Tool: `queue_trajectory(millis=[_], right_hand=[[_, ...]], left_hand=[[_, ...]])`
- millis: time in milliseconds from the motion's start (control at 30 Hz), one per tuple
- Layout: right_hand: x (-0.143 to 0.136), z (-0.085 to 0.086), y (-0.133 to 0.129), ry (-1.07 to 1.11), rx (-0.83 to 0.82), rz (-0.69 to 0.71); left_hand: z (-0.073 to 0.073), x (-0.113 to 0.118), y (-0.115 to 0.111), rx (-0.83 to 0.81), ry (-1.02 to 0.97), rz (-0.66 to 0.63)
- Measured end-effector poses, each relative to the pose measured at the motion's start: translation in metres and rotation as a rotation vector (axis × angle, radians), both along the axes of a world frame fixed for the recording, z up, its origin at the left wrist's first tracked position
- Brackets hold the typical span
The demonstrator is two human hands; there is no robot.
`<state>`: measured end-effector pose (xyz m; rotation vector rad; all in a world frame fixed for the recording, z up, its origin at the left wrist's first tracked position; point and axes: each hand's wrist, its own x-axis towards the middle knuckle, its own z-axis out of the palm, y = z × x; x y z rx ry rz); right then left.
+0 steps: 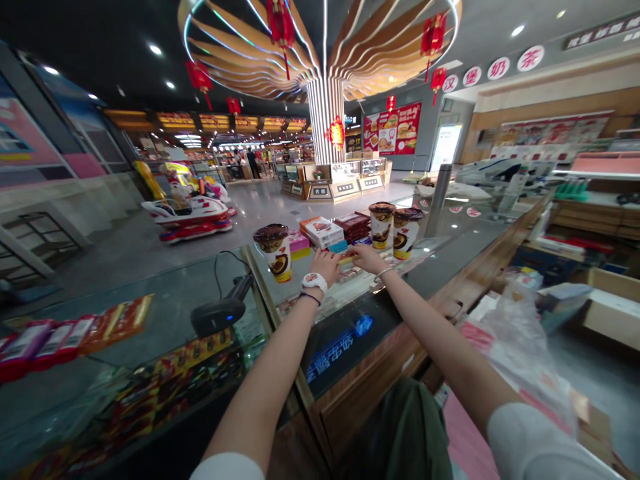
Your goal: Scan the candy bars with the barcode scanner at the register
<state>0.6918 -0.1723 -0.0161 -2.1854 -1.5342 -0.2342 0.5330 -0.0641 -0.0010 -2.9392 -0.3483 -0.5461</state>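
Observation:
Both my hands reach forward over the glass counter to a group of small boxes and packets. My left hand [326,265] touches the near side, beside a blue packet [337,247]; what its fingers hold, if anything, is too small to tell. Close on its right, my right hand [367,259] has its fingers bent at the same spot, near a thin yellowish item [346,260]. Behind them lie a white and orange box [325,232], dark red packets [354,227] and a pink and yellow box [299,245]. A Dove cup [274,253] stands left, two similar cups [406,233] right.
A black scanner [220,315] rests on the glass at the left, near a row of snack packets [75,337]. A metal post [440,193] rises behind the cups. Plastic bags [525,340] and an open cardboard box [615,307] are at the right.

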Motion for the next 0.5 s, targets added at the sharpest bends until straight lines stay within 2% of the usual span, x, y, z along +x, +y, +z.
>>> queue_trajectory(millis=[200,333,500], right_hand=[[0.0055,-0.0043,-0.0052,0.053,-0.076,-0.096],[0.0093,-0.0073,-0.0055,0.081,-0.079,-0.092],[0.0093,-0.0065,-0.0062,0.095,-0.023,-0.069]], left_hand=[[-0.0012,-0.0019,-0.0013,-0.031,0.019,0.044],[-0.0001,-0.0031,-0.0014,-0.028,0.062,0.066],[0.0013,-0.0057,-0.0023,0.039,0.057,0.012]])
